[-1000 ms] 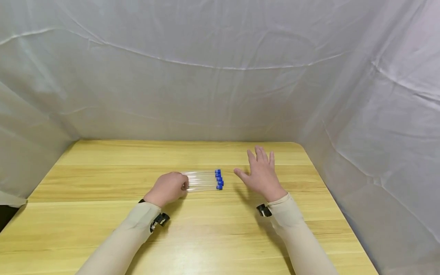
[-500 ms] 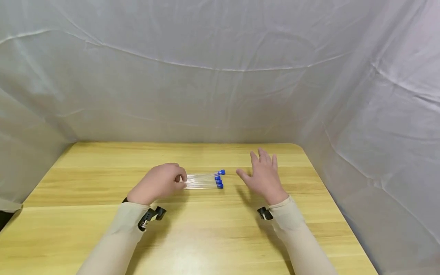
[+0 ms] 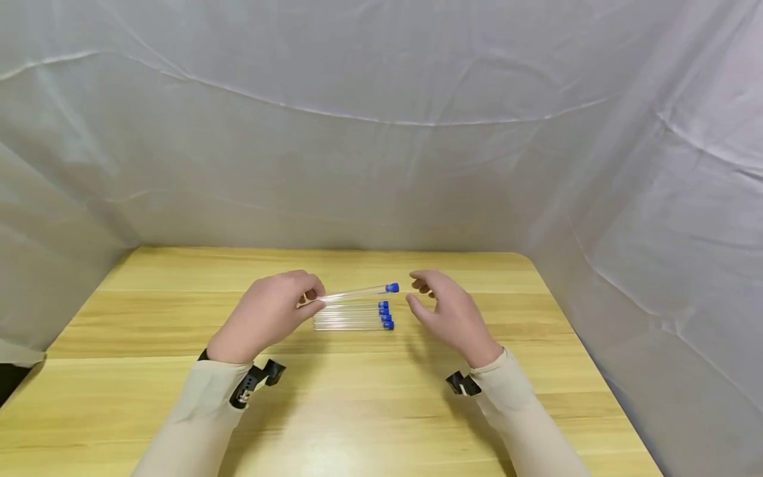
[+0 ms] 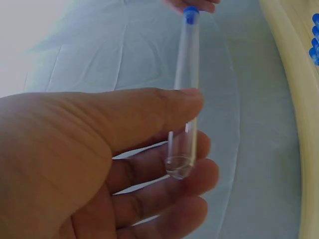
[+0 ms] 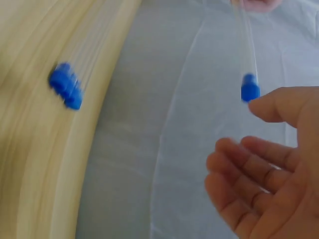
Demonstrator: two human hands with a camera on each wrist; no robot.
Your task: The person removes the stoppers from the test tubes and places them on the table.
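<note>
Here a clear test tube (image 3: 357,293) with a blue cap (image 3: 391,287) is lifted off the table (image 3: 149,318), pinched at its rounded closed end between the thumb and fingers of the left hand (image 3: 268,315). In the left wrist view the tube (image 4: 185,94) runs away from that hand's fingertips (image 4: 199,172), its cap (image 4: 190,14) at the far end, and the thumb lies across the glass near the bottom. The capped end points toward the right hand (image 3: 450,311), which hovers just beyond it with fingers loosely curved and thumb apart, holding nothing. In the right wrist view the blue cap (image 5: 249,91) sits just beside that hand's thumb tip (image 5: 271,107), a small gap between them.

Below the raised tube, between the two hands, a row of more capped tubes (image 3: 352,317) lies flat on the table, side by side, blue caps toward the right hand. Both forearms wear pale beige sleeves (image 3: 197,424), each with a dark wrist strap (image 3: 253,383). White sheeting (image 3: 381,132) hangs behind and to both sides of the table.
</note>
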